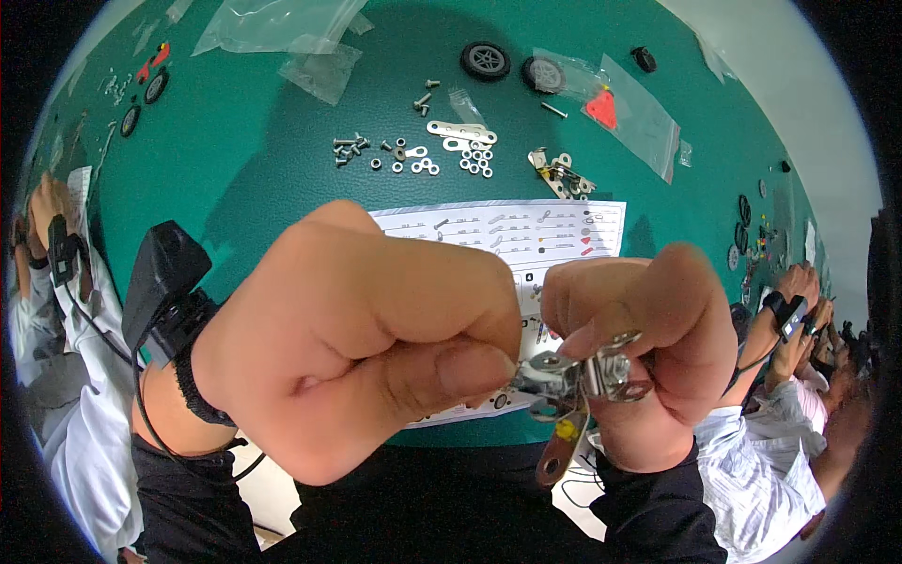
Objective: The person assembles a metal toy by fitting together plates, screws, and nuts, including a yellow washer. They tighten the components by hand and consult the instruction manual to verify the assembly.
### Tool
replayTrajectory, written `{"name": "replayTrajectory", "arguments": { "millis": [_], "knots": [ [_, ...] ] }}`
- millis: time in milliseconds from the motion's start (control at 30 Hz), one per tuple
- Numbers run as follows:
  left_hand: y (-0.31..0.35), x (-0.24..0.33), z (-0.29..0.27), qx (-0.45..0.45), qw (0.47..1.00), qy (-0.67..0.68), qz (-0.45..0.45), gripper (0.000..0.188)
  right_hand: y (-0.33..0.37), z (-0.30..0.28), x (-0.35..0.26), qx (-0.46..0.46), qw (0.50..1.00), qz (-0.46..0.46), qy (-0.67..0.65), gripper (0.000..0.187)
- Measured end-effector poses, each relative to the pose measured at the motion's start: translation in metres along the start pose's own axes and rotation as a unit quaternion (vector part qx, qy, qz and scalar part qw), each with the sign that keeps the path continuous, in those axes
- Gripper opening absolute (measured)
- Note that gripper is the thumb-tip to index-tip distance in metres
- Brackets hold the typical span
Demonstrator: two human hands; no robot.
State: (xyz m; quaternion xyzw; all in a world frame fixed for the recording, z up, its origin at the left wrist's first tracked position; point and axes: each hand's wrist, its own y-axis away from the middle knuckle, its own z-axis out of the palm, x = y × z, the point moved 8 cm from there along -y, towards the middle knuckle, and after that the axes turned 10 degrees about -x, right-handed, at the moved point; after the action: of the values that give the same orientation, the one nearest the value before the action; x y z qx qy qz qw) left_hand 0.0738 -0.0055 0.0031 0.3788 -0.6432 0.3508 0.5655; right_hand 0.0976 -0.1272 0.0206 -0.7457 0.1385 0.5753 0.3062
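Note:
Close in front of me, both hands meet on a small silver metal bracket assembly [554,453] with perforated strips, bolts and a yellow spot. My left hand [366,348] is closed, its thumb and curled forefinger pinching the assembly's left side. From the other side, the bent fingers of my right hand [672,348] grip it near a bolt and rounded metal tabs. My fingers hide part of the joint. Beneath my hands lies a white printed instruction sheet [601,224] with small part drawings, partly covered by them.
Beyond the sheet on the green table [244,113] lie loose bolts [349,146], nuts [476,160], perforated strips [462,132] and another bracket assembly [560,174]. Farther back are black-tyred wheels [486,61], a red piece [601,109] and plastic bags [272,23]. Other people's arms [789,310] work at both sides.

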Motion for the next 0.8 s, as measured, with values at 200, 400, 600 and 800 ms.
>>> {"name": "replayTrajectory", "arguments": {
  "millis": [200, 400, 600, 800],
  "knots": [
    [-0.003, -0.004, -0.002, 0.028, 0.999, 0.039, -0.004, 0.047, -0.007, -0.002, 0.006, -0.007, 0.999, 0.042, -0.013, 0.022],
    [0.001, -0.01, -0.007, 0.034, 0.996, 0.058, -0.058, 0.037, -0.009, 0.0, 0.007, -0.014, 0.999, 0.052, -0.001, 0.02],
    [0.008, -0.008, -0.017, 0.11, 0.989, 0.098, 0.001, 0.02, -0.011, -0.005, 0.012, 0.038, 0.994, 0.089, 0.049, 0.02],
    [0.007, -0.005, -0.016, 0.128, 0.992, -0.014, 0.006, 0.027, -0.013, 0.002, 0.013, -0.036, 0.992, 0.091, 0.076, 0.026]
  ]
}}
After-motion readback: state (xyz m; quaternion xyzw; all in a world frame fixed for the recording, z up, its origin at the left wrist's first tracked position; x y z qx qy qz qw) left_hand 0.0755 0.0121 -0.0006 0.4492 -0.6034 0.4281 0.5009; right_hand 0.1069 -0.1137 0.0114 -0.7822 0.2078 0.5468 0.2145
